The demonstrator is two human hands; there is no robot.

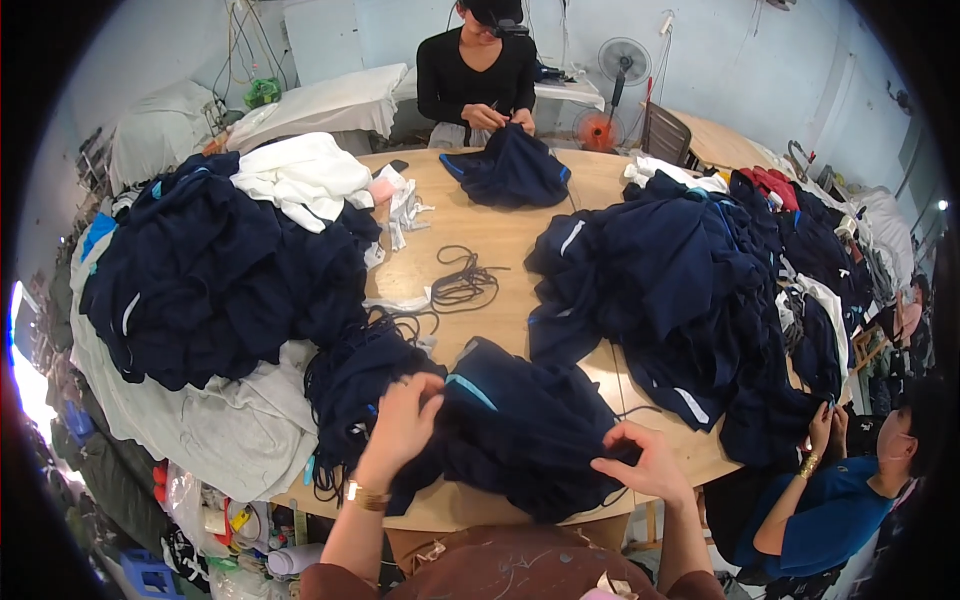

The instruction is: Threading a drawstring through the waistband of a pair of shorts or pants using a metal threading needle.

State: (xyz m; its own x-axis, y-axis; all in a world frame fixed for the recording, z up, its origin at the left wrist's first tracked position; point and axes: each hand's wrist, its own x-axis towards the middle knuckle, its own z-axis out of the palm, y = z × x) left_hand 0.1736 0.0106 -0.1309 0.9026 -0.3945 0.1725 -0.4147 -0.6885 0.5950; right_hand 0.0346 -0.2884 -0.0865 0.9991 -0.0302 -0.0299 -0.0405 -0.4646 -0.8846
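Note:
A navy garment (530, 430) with a light-blue strip lies bunched on the table before me. Over its left side is my left hand (408, 408), fingers bent and the thumb a little apart, with nothing visible in it. My right hand (648, 462) is at the garment's right edge, its thumb and curved forefinger spread apart. A thin dark cord shows just beyond that hand. To the left of the garment sits a heap of dark cords and navy cloth (345, 385), partly behind my left forearm. A loose coil of dark cord (465, 280) rests farther up the table.
Large piles of navy garments stand at left (230, 270) and right (670, 270) on the wooden table (420, 225). White cloth (305, 180) tops the left pile. Across the table a person (478, 80) handles a navy garment; another person (825, 500) works at the right.

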